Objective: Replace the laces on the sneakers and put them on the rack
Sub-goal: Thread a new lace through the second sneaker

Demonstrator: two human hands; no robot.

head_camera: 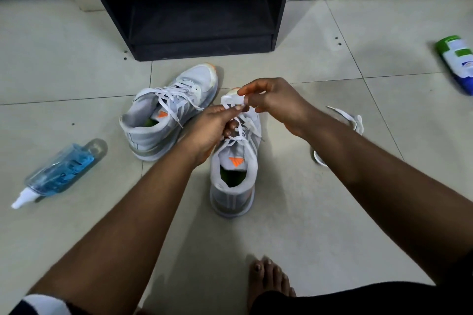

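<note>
Two grey-white sneakers with orange tongue tabs stand upright on the tiled floor: the near sneaker (234,174) partly laced with a white lace (239,133), the far sneaker (163,115) loosely laced, before the dark rack (194,7); a loose lace (354,120) lies to the right

Sneakers (204,133) before rack (194,5)

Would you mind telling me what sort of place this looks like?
Probably a home entryway or room: pale tiled floor, a black wooden shoe rack by the wall, and a bare foot nearby.
</note>
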